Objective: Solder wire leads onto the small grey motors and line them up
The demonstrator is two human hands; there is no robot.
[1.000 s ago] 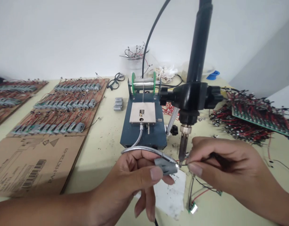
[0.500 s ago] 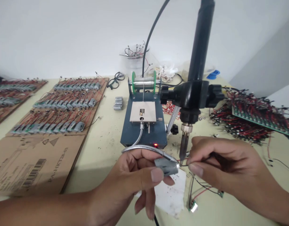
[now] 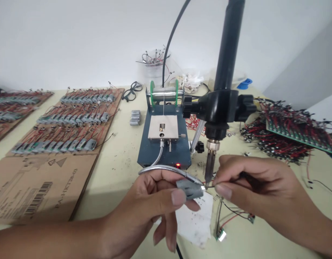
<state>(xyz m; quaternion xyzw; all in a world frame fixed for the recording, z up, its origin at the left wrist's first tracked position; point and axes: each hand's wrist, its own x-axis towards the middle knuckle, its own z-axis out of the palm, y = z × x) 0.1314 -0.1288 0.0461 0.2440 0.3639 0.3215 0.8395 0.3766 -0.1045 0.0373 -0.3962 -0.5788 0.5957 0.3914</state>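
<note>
Head view: left hand (image 3: pixel 152 201) pinches a grey cylinder (image 3: pixel 189 189), right hand (image 3: pixel 251 189) a dark wire (image 3: pixel 211 186).

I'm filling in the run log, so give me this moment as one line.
left hand: holding grey motor | right hand: pinching dark wire | soldering iron tip: by motor's end | red light: lit

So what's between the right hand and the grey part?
The head view shows the soldering tip and a bit of dark wire between the right hand and the grey part.
</note>
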